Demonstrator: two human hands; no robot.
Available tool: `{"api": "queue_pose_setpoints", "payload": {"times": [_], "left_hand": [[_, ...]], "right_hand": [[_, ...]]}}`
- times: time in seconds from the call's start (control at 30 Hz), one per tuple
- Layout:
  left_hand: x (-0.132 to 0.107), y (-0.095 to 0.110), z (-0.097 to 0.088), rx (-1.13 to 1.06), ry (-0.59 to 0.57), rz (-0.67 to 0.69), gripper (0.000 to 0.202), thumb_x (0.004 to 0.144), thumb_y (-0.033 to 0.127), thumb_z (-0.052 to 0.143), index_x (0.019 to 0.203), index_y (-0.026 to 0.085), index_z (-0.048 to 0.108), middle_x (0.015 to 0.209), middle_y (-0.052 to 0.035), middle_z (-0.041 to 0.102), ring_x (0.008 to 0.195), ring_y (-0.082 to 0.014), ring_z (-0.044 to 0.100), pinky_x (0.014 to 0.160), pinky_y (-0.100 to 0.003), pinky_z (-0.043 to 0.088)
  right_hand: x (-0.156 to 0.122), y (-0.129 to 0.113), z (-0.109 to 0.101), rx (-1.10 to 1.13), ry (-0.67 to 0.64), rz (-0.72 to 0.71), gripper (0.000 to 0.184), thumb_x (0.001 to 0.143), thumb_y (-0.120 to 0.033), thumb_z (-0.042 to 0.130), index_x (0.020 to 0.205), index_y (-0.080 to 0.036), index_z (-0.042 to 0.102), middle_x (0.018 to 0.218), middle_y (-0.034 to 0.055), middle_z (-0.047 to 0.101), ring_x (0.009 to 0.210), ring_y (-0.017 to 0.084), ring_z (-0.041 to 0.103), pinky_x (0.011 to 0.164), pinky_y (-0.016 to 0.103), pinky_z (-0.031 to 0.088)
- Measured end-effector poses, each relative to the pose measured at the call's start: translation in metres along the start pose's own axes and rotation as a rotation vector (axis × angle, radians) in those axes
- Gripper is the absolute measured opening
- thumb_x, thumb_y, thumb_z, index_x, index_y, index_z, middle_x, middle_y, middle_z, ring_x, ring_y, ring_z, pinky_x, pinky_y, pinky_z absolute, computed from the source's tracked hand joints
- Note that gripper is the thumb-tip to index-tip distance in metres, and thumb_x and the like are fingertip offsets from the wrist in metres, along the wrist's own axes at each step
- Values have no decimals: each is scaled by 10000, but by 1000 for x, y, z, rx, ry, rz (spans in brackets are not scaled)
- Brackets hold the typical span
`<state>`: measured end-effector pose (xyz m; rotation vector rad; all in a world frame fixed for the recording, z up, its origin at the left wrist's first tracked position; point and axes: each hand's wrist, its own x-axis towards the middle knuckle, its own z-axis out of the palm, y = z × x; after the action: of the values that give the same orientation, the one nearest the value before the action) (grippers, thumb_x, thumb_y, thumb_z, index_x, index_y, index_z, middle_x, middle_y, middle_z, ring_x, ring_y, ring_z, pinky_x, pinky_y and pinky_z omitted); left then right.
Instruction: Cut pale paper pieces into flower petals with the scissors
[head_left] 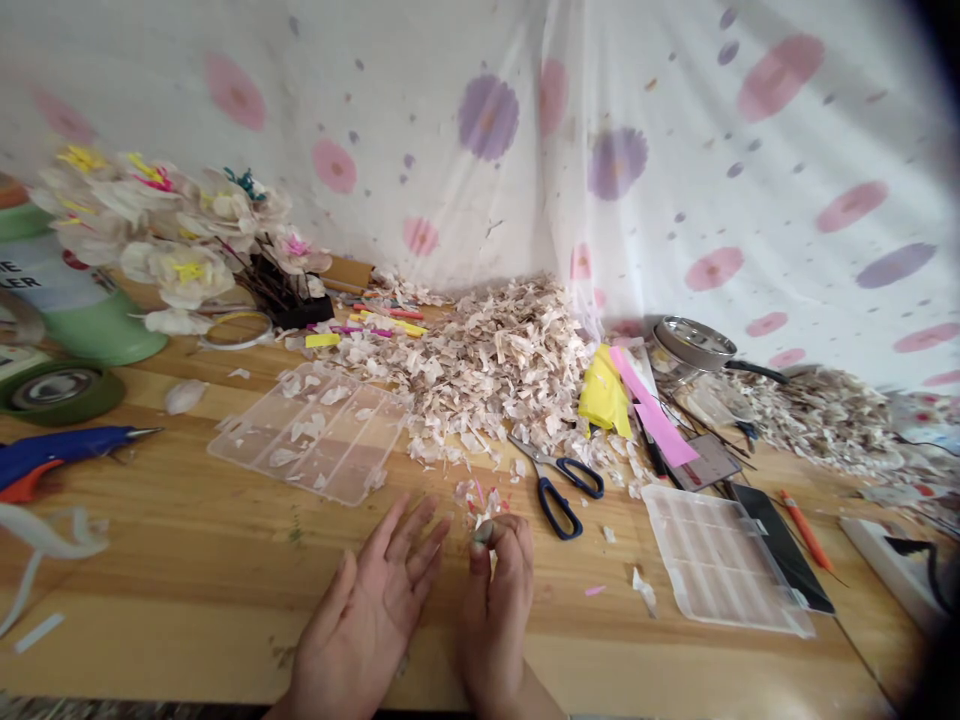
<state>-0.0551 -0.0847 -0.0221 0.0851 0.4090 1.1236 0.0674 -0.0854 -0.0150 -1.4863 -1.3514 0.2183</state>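
Observation:
My left hand (375,605) lies flat on the wooden table (187,580), palm up, fingers stretched out and holding nothing. Right beside it my right hand (495,590) is closed in a pinch on a small greyish-green piece (482,531) held at the fingertips. Just beyond the fingers lie a few small pink and white paper scraps (480,497). Blue-handled scissors (559,485) lie a little to the right of my right hand.
A large heap of paper petals (487,360) fills the middle back. Clear compartment boxes sit at left (311,430) and right (720,570). A blue glue gun (52,455), tape rolls, paper flowers (172,235), yellow and pink sheets (622,395) and a metal tin (694,345) surround them.

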Motion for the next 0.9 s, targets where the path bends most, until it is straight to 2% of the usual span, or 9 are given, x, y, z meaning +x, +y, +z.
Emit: {"api": "queue_pose_setpoints", "payload": {"times": [0.2, 0.37, 0.53, 0.67, 0.77, 0.83, 0.87, 0.9], "left_hand": [[4, 5, -6, -24, -44, -59, 570, 959, 547, 268, 1377, 247, 515, 1517, -53, 435, 1458, -238, 245, 1217, -439, 29], [7, 10, -4, -32, -70, -53, 595, 970, 539, 240, 1326, 197, 574, 1478, -86, 478, 1424, -235, 326, 1218, -440, 78], [8, 8, -6, -58, -86, -39, 601, 960, 560, 271, 1339, 194, 560, 1478, -94, 469, 1408, -224, 356, 1216, -416, 106], [8, 8, -8, -73, -125, -38, 597, 967, 546, 253, 1365, 198, 532, 1493, -88, 445, 1407, -205, 358, 1210, -392, 142], [8, 7, -9, -83, -147, -22, 607, 971, 542, 235, 1384, 192, 509, 1500, -95, 434, 1398, -204, 375, 1205, -385, 165], [7, 7, -10, -91, -159, -16, 619, 968, 552, 219, 1410, 203, 474, 1511, -92, 421, 1411, -203, 352, 1209, -388, 142], [7, 7, -10, -95, -166, -14, 621, 965, 558, 211, 1430, 219, 444, 1520, -83, 410, 1423, -200, 327, 1213, -389, 117], [6, 6, -10, -97, -170, -11, 623, 962, 566, 206, 1451, 239, 408, 1530, -74, 399, 1437, -194, 297, 1216, -387, 86]], "right_hand": [[-3, -5, 0, 136, 65, 42, 215, 978, -199, 344, 779, -232, 417, 761, -14, 420, 722, 171, 419, 688, 302, 359], [-3, -7, 0, 246, 126, 49, 258, 998, -198, 280, 772, -229, 400, 751, -22, 374, 687, 162, 369, 644, 290, 334], [-5, -5, -8, 234, 52, -9, 257, 1017, -287, 273, 810, -223, 412, 778, -13, 381, 740, 171, 380, 693, 326, 330], [-6, -4, -14, 261, -7, -112, 357, 1015, -386, 246, 730, -219, 381, 727, -17, 376, 718, 177, 400, 727, 377, 326], [-6, -5, -14, 261, -61, -140, 317, 1000, -314, 312, 723, -212, 428, 736, -7, 417, 750, 184, 442, 759, 396, 342], [-7, -5, -12, 256, -29, -91, 170, 970, -249, 386, 924, -213, 546, 892, 38, 509, 915, 218, 493, 835, 425, 370], [-8, -5, -10, 269, 8, -65, 211, 959, -264, 410, 1116, -216, 542, 1053, 79, 530, 1059, 253, 485, 904, 467, 367], [-8, -4, -8, 296, 47, -49, 372, 954, -319, 421, 1311, -217, 452, 1242, 121, 487, 1210, 294, 424, 975, 525, 335]]}}
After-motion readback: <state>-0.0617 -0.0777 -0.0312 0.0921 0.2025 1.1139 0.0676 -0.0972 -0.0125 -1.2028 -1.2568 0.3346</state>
